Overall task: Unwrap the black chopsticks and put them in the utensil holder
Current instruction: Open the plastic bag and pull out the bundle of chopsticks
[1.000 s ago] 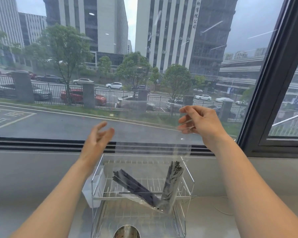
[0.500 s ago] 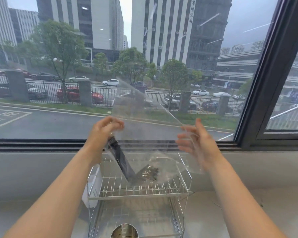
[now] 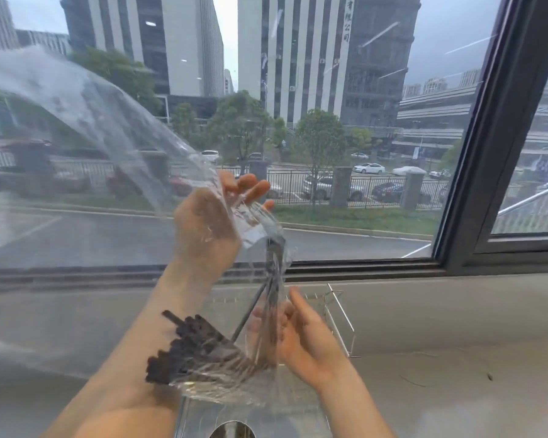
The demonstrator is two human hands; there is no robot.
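left hand (image 3: 208, 229) grips wrapper (image 3: 86, 121) | chopsticks (image 3: 196, 352) below | right hand (image 3: 304, 339) open beside

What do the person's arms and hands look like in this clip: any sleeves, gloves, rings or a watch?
Both forearms are bare up to the frame edge, with no sleeves in view. The left hand and the right hand wear no gloves, and no ring, watch or bracelet shows. Clear plastic film overlaps the left hand and forearm, slightly blurring them.

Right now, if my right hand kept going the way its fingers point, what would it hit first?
Probably the clear plastic bag holding the black chopsticks; the right hand has its fingers right beside it, though depth is unclear.
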